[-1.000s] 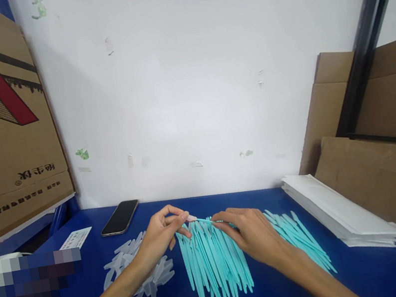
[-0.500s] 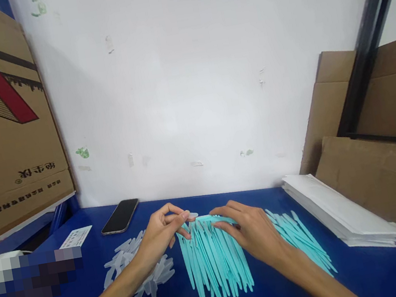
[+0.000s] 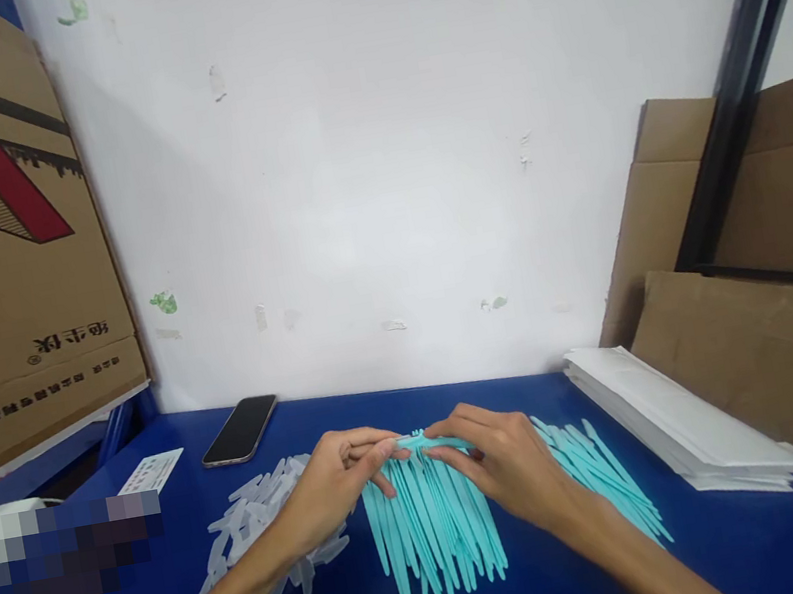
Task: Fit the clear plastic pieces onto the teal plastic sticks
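Observation:
My right hand (image 3: pixel 499 452) pinches a slim turquoise stick (image 3: pixel 451 442), shaped like an eyebrow razor, and holds it sideways. From the other side, my left hand (image 3: pixel 350 472) has thumb and fingers closed on a small translucent cap (image 3: pixel 404 446), mostly covered by the fingertips. Cap and stick meet end to end; how far one sits in the other I cannot tell. Just below both hands lies a fanned pile of turquoise sticks (image 3: pixel 436 534). Loose translucent caps (image 3: pixel 257 513) are heaped by my left forearm, which hides part of them.
More turquoise sticks (image 3: pixel 609 474) lie beyond my right wrist. A stack of white envelopes (image 3: pixel 674 413) is at the right, by cardboard sheets (image 3: pixel 755 348). A phone (image 3: pixel 242 431) and a printed card (image 3: pixel 152 472) lie back left, near a large carton (image 3: pixel 24 298).
My left hand has moved right, bringing the cap against the end of the turquoise stick. My right hand stays nearly in place, still pinching the stick.

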### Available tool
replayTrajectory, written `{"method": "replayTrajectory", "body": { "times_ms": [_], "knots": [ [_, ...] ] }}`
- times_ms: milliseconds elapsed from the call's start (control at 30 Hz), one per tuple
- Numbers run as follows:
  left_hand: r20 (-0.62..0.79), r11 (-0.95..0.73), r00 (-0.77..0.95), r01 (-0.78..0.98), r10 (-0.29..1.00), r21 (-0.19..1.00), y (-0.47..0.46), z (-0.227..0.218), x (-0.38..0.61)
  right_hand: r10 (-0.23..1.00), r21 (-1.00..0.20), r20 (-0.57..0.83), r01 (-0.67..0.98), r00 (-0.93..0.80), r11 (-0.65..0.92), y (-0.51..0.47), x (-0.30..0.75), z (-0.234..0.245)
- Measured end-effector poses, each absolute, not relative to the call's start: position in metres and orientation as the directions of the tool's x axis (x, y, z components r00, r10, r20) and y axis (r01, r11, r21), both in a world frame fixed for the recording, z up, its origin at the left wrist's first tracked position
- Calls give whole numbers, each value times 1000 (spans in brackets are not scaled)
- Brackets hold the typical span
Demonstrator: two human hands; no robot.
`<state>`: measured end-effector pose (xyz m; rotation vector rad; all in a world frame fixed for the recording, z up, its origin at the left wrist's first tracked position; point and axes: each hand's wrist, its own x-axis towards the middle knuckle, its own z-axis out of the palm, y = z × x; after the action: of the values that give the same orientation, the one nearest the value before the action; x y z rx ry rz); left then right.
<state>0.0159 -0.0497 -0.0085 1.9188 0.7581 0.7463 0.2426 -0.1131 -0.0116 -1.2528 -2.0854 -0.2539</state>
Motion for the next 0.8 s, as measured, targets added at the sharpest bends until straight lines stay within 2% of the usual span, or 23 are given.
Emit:
{"method": "replayTrajectory", "body": {
  "times_ms": [233, 633, 733, 800],
  "knots": [
    [240, -482, 691, 177, 682, 858, -56, -11, 19, 674, -137, 643, 812, -363, 567, -112, 239, -17],
    [252, -488, 705, 151, 663, 860, -59, -10, 16, 626, -151, 689, 774, -364, 615, -113, 237, -19],
    [283, -595, 711, 232, 643, 769, -56, -9, 16, 660, -143, 659, 801, -361, 581, -113, 237, -17],
    [331, -717, 719, 326, 611, 616, -50, -8, 13, 687, -94, 631, 843, -361, 529, -112, 239, -15]
  ]
}}
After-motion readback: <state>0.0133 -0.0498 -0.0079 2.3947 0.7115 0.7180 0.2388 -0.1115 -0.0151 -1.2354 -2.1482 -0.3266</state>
